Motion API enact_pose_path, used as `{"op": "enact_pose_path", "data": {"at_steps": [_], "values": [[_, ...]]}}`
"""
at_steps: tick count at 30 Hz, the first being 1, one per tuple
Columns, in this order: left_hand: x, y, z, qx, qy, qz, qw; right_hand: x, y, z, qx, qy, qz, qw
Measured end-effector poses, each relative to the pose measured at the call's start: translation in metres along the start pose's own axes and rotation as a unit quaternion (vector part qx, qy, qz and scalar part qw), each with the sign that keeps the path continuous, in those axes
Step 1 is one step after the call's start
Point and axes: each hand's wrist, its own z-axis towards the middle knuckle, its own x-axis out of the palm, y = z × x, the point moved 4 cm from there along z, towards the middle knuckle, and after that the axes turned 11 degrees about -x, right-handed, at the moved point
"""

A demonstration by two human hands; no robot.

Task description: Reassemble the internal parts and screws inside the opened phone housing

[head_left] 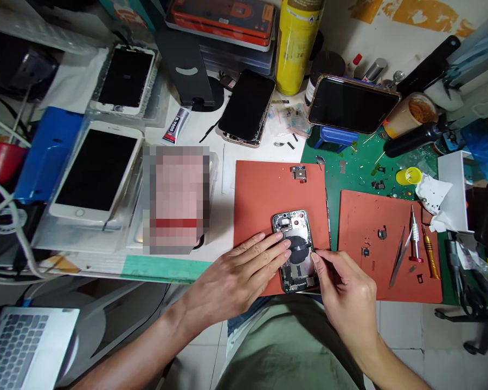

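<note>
An opened phone housing (299, 271) with a round black pad in its middle lies on the left orange mat (254, 189), near the table's front edge. My left hand (244, 273) lies over the housing's left side, palm down, fingers stretched out and touching it. At the housing's right edge, my right hand (345, 292) has its thumb and forefinger pinched together; whatever is between the fingertips is too small to make out. A small metal part (298, 173) sits at the top of the same mat.
The right orange mat (353, 216) bears tweezers (399, 260), screwdrivers (415, 238) and small parts. Behind stand a propped phone (353, 103), a dark phone (248, 105) and a yellow can (296, 49). A white phone (100, 168) lies left, a laptop (20, 346) below.
</note>
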Motion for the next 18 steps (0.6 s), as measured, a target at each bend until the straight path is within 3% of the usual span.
{"op": "enact_pose_path", "data": {"at_steps": [18], "values": [[-0.0031,-0.0009,0.0030,0.002,-0.018,0.016,1.000,0.0026,-0.0014,-0.0024,0.000,-0.009,-0.013,1.000]]}}
